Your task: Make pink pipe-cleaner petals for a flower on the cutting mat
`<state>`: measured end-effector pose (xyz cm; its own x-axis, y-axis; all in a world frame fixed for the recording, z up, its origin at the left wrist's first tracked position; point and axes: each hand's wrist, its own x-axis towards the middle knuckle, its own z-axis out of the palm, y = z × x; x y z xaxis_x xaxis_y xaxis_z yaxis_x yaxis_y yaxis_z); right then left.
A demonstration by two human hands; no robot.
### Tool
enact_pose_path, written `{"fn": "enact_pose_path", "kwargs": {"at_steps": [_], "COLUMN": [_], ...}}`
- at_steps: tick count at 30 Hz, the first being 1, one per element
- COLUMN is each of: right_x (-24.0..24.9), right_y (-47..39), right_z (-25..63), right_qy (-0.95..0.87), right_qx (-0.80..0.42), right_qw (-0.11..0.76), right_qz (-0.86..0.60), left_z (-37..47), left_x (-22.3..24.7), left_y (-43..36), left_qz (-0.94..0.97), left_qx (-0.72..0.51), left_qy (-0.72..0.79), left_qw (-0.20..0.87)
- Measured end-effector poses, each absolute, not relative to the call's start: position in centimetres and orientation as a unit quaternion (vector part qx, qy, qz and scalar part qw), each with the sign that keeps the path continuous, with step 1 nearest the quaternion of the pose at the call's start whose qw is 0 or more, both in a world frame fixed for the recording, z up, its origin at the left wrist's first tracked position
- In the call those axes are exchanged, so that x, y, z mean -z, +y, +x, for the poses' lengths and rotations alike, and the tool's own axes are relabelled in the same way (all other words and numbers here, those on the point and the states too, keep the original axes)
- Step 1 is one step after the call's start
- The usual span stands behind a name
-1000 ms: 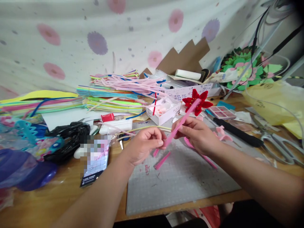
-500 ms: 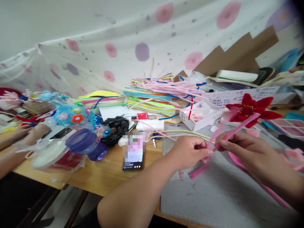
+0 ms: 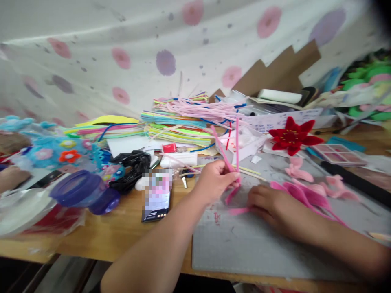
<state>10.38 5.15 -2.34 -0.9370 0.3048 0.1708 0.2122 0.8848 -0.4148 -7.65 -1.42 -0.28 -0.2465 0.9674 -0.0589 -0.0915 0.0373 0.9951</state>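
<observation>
My left hand [image 3: 218,181] is pinched around pink pipe cleaners [image 3: 237,146]. Two strands rise from its fingertips in a narrow V, and their lower ends show below the fingers. To the right, my right hand [image 3: 271,209] is low over the grey mat [image 3: 244,252], its fingers curled down. A single pink pipe cleaner [image 3: 240,211] pokes out, blurred, from under those fingertips. Bent pink pipe cleaner loops [image 3: 301,195] lie just behind the right wrist. A red flower [image 3: 293,136] with yellow centre strands rests beyond the mat's middle.
Bundled pipe cleaners [image 3: 180,126] are piled at the back beside a white box [image 3: 244,148]. A phone [image 3: 157,197], black plastic bag [image 3: 130,171] and purple container [image 3: 82,191] stand left. Light pink pieces [image 3: 299,171] and a palette [image 3: 339,154] lie right. Another person's hand [image 3: 14,179] shows far left.
My hands have parted: the right one has dropped down to the mat, while the left still holds pink strands, now more upright. The view has swung to the right.
</observation>
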Motion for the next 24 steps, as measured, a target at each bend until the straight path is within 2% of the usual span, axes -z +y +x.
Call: {"fn": "enact_pose_path", "kwargs": {"at_steps": [4,6,8,10,15,24], "right_x": [0.8,0.5,0.5,0.5,0.3,-0.2], "right_y": [6.3,6.5,6.4,6.2,6.2,6.8], "right_z": [11.1,11.2,11.2,11.1,11.3,11.6], "right_qy": [-0.862,-0.794,-0.751,-0.750,-0.808,-0.845], "right_qx": [-0.414,-0.519,-0.575,-0.565,-0.449,-0.387], "right_qw": [0.155,0.182,0.200,0.211,0.197,0.178], "right_qz": [-0.246,-0.257,-0.254,-0.272,-0.327,-0.323], "left_z": [-7.1,-6.7,-6.2,-5.9,-5.8,-6.5], "left_x": [0.3,0.4,0.6,0.7,0.7,0.8], "left_y": [-1.2,-1.1,-1.2,-1.3,-1.3,-1.1], "left_qz": [0.402,0.403,0.410,0.423,0.424,0.409], "left_qx": [-0.565,-0.561,-0.554,-0.547,-0.562,-0.570], "left_qy": [0.565,0.568,0.572,0.573,0.575,0.616], "left_qw": [0.448,0.448,0.444,0.440,0.417,0.360]}}
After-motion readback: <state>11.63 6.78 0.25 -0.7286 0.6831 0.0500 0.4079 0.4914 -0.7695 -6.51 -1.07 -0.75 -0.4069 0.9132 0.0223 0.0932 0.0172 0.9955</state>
